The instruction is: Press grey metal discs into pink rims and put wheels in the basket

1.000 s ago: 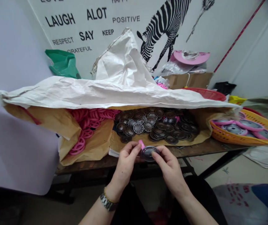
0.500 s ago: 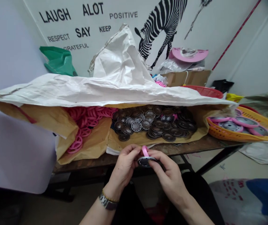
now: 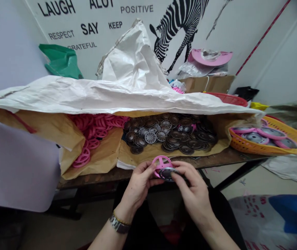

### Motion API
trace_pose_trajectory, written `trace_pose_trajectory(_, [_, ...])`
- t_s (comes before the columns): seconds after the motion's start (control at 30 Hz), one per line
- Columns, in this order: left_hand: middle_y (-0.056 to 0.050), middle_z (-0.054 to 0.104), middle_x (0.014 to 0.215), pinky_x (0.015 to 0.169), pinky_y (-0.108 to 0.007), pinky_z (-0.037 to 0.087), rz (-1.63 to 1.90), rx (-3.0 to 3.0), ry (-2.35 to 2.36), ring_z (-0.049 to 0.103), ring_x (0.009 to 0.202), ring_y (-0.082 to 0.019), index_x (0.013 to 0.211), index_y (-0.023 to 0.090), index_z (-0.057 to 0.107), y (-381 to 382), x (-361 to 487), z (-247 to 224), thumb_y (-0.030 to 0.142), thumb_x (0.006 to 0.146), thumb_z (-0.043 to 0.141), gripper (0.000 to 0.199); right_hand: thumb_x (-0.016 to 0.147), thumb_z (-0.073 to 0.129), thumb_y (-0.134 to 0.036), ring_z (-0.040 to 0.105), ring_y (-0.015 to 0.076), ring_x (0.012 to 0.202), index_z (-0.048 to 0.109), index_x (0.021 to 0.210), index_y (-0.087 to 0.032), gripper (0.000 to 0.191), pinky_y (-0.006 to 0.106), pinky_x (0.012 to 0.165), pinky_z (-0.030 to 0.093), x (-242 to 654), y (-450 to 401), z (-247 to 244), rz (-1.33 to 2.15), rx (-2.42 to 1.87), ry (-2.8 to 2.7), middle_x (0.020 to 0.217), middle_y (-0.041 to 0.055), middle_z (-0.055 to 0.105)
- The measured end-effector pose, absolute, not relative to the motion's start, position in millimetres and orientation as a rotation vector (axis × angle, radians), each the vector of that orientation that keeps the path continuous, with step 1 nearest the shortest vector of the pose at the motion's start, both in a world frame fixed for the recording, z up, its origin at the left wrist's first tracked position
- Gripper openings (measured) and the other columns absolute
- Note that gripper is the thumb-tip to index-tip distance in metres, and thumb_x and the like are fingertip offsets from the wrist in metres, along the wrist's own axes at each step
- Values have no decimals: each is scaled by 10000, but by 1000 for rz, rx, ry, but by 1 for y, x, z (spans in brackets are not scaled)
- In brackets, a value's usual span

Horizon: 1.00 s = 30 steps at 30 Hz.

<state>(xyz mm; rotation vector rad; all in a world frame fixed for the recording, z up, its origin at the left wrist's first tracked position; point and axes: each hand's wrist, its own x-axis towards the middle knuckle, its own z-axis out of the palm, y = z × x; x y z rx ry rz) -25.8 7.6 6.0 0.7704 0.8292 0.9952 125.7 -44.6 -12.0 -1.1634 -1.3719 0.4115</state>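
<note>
My left hand (image 3: 140, 182), with a watch on the wrist, pinches a pink spoked ring (image 3: 162, 160) by its left side. Between the fingers and thumb of my right hand (image 3: 191, 184) is a dark grey disc (image 3: 167, 174), tilted and overlapping the lower right of the ring. Both parts are over the table's front edge. Just behind them, a paper-lined white sack (image 3: 86, 95) lies open, holding a heap of grey discs (image 3: 151, 138) in the middle and a pile of pink rings (image 3: 93, 133) on the left.
An orange basket (image 3: 244, 147) with pink-rimmed discs stands on the right. Behind the sack are a cardboard box (image 3: 216, 84), a red basket (image 3: 228, 99) and a green bag (image 3: 61, 60). A pale panel (image 3: 15, 166) rises at the left, and a plastic bag (image 3: 257, 215) is at the lower right.
The pink ring has turned from edge-on to face the camera. My right hand has moved slightly right, and the disc has shifted right and tilted. The whole view has shifted slightly.
</note>
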Motion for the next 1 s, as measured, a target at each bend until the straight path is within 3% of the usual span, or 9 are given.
trace_pose_trajectory(0.17, [-20, 652, 836, 687, -271, 595, 999, 934, 824, 630, 776, -142, 872, 135, 648, 1, -24, 3, 378, 791, 769, 284, 903, 609, -398, 579, 255, 1129, 670, 908, -215, 193, 394, 980, 434, 141, -35, -22, 662, -1251, -1103, 1217, 83, 627])
trace_pose_trajectory(0.37, [-25, 672, 866, 680, -253, 584, 947, 1040, 844, 645, 771, -148, 888, 137, 642, -4, -16, -4, 349, 816, 724, 239, 855, 645, -428, 607, 206, 831, 641, 1056, -208, 297, 344, 782, 488, 134, -35, -27, 712, -1348, -1090, 1003, 63, 677])
trace_pose_trajectory(0.53, [-22, 658, 809, 676, -258, 588, 899, 1048, 867, 645, 754, -151, 890, 135, 630, -9, -14, -6, 384, 806, 718, 277, 876, 608, -447, 629, 224, 924, 666, 1040, -201, 302, 331, 831, 485, 137, -34, -26, 830, -1308, -1149, 1002, 63, 700])
trace_pose_trajectory(0.77, [-36, 670, 873, 630, -269, 591, 801, 1096, 886, 689, 703, -165, 1028, 134, 607, -17, -9, -14, 394, 792, 715, 367, 846, 638, -450, 622, 201, 833, 677, 948, -190, 282, 295, 773, 478, 142, -35, -26, 884, -1337, -1140, 892, 42, 704])
trace_pose_trajectory(1.0, [-56, 685, 892, 614, -272, 590, 847, 1145, 918, 672, 665, -158, 1055, 133, 623, -12, -14, -10, 386, 839, 654, 334, 846, 625, -378, 629, 211, 921, 685, 1040, -198, 271, 307, 825, 485, 147, -41, -16, 1099, -1244, -1256, 960, 30, 709])
